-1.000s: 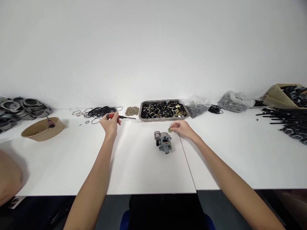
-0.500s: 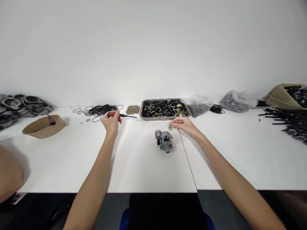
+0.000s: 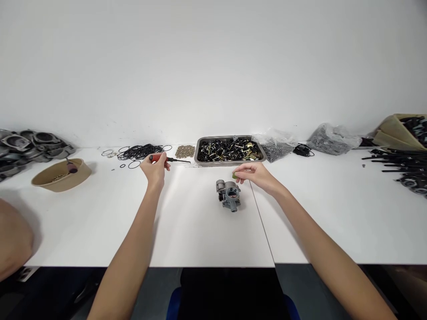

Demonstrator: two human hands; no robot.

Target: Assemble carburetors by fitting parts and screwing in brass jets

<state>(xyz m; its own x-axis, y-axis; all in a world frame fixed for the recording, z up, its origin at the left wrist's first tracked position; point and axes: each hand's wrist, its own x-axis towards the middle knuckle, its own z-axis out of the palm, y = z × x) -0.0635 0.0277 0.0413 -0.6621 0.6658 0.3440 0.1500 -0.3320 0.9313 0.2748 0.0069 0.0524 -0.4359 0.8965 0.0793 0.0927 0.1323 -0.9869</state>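
My left hand (image 3: 155, 168) is closed around the red handle of a screwdriver (image 3: 171, 159), whose dark shaft points right over the table. With its fingertips my right hand (image 3: 250, 173) pinches a small green disc (image 3: 234, 175), partly covered by the fingers. Just below that hand, a grey metal carburetor (image 3: 228, 195) stands on the white table, touched by neither hand. Its round bore faces me.
Behind the carburetor lies a metal tray (image 3: 230, 164) of small black and brass parts. Brass pieces (image 3: 185, 151) and black rubber rings (image 3: 142, 151) are left of it. A tan bowl (image 3: 60, 182) and a person's arm (image 3: 15, 240) are at left; black parts (image 3: 396, 161) at right.
My right hand has shifted slightly left, and the green disc has come up from near the table into its fingertips. My left hand and the carburetor stay in place.
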